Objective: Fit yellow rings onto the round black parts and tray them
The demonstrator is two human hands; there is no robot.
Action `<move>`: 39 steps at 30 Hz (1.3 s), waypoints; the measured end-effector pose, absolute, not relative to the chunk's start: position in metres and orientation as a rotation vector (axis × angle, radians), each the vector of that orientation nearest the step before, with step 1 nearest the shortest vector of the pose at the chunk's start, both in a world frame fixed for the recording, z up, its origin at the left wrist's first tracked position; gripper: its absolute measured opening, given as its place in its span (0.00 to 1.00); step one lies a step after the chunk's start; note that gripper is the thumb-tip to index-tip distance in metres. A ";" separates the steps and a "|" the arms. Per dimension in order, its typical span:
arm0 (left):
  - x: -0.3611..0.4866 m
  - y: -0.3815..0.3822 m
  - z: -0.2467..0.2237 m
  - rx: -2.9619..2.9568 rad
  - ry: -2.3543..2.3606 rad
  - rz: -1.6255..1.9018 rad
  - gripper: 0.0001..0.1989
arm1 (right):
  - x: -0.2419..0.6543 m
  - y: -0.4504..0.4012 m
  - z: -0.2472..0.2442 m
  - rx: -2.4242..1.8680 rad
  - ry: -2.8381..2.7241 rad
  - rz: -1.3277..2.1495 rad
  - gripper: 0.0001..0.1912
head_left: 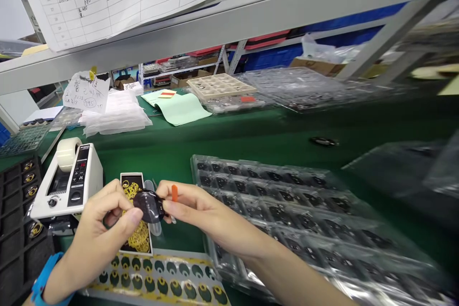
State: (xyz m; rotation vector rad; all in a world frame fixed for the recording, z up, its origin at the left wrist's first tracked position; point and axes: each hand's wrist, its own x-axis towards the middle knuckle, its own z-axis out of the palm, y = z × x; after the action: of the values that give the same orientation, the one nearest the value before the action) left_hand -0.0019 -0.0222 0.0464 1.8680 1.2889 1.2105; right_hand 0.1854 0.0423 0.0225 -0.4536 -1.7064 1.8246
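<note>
A glossy black oval part (148, 206) is held up between my two hands. My left hand (102, 222), with a blue band at the wrist, pinches its left edge between thumb and fingers. At the right edge, my right hand (204, 208) grips it the same way. A small orange tab (174, 193) sticks up by my right fingers; what it is fixed to is hidden. A thin metal tip shows below those fingers, perhaps of a tool. Behind and below the part stands a small white box (151, 247) of yellow rings (139, 241), partly covered by my hands.
A tape dispenser (91, 169) stands left, beside a black compartment tray (14, 229). Clear plastic trays (251, 208) of black parts lie right. A sheet of die-cut stickers (161, 256) is in front. A dark part (323, 141) lies farther back. A metal shelf beam (251, 21) crosses above.
</note>
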 end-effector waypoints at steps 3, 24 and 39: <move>-0.001 -0.023 0.046 1.881 1.282 1.201 0.15 | 0.185 0.041 0.023 -0.469 -1.726 1.822 0.25; 0.003 -0.017 0.043 1.832 1.347 1.166 0.15 | 0.185 0.042 0.019 -0.488 -1.731 1.828 0.25; -0.007 -0.016 0.042 2.194 1.727 1.271 0.14 | 0.184 0.045 0.015 -0.456 -1.722 1.804 0.23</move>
State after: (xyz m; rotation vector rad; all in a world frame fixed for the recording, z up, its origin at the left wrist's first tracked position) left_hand -0.0069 -0.0157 0.0420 2.1945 1.7268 1.2713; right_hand 0.1844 0.0445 0.0147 -0.4564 -1.7222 1.8041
